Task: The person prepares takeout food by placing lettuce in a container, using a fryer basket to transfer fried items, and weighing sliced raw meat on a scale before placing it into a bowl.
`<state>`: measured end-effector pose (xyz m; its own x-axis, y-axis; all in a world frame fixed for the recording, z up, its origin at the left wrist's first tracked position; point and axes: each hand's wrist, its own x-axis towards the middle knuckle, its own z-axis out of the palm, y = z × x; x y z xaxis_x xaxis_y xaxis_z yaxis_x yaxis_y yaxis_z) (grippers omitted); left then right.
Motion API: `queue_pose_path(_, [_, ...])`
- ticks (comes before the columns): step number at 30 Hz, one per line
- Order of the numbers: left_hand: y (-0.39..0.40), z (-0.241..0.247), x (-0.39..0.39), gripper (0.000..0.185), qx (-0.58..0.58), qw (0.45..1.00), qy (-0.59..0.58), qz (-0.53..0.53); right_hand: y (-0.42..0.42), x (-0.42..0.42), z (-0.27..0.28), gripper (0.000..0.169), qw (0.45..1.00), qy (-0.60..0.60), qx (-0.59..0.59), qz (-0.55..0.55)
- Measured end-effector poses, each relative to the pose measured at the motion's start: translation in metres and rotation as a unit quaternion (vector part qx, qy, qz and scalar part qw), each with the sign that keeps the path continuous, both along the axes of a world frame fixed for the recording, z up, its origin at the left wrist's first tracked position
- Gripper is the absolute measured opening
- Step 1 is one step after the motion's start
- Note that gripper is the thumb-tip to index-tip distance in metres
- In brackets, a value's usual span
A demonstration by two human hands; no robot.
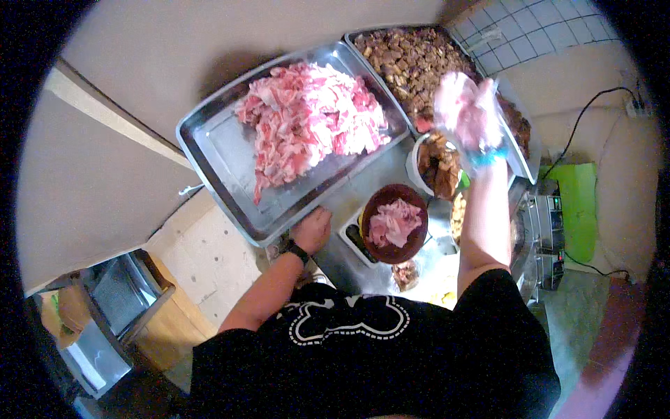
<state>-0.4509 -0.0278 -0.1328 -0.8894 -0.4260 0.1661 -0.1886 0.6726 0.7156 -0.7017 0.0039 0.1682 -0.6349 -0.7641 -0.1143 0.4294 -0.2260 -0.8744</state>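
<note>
My left hand (313, 229), with a dark watch at the wrist, is at the near edge of a large metal tray (222, 157) heaped with sliced raw meat (314, 120). Whether its fingers grip the rim or rest on the counter is unclear. Blurred in a clear plastic glove with a blue-green band, my right hand (468, 112) hovers at the right side of a second tray of browned, chopped pieces (413, 68). Its fingers and anything in them cannot be made out. Between my arms, a brown round bowl (371, 249) holds a small pile of pale pink meat slices (396, 222).
Beyond the bowl stands a white tub (413, 167) of brown food. A small white container (361, 251) sits partly beneath the bowl's left side. Metal equipment (549, 225) with wires lines the right. A wire grid (528, 34) is at the back right.
</note>
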Motion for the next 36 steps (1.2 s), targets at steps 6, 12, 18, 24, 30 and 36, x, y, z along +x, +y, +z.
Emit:
queue_pose_path(6, [0.000, -0.022, -0.002, 0.012, -0.007, 0.999, 0.045, -0.014, 0.095, 0.053, -0.029, 0.050, 0.893, 0.262, 0.329, 0.158])
queue_pose_path(12, [-0.003, 0.002, 0.000, 0.013, -0.010, 0.999, -0.030, -0.024, 0.149, 0.056, -0.094, 0.046, 0.813, 0.346, 0.445, 0.148])
queue_pose_path(18, [-0.002, -0.012, -0.004, 0.009, -0.010, 0.999, 0.023, -0.022, 0.145, 0.050, -0.073, 0.052, 0.860, 0.303, 0.404, 0.078])
queue_pose_path(24, [-0.002, -0.012, -0.006, 0.008, -0.028, 0.998, 0.059, -0.008, 0.127, 0.045, -0.079, 0.056, 0.878, 0.303, 0.371, 0.018])
queue_pose_path(30, [-0.001, -0.011, -0.005, 0.007, -0.025, 0.998, 0.055, -0.010, 0.095, 0.036, -0.084, 0.056, 0.889, 0.300, 0.346, 0.015])
queue_pose_path(36, [-0.003, -0.011, -0.005, 0.008, -0.029, 0.999, 0.038, -0.017, 0.068, 0.027, -0.088, 0.040, 0.895, 0.318, 0.309, 0.042])
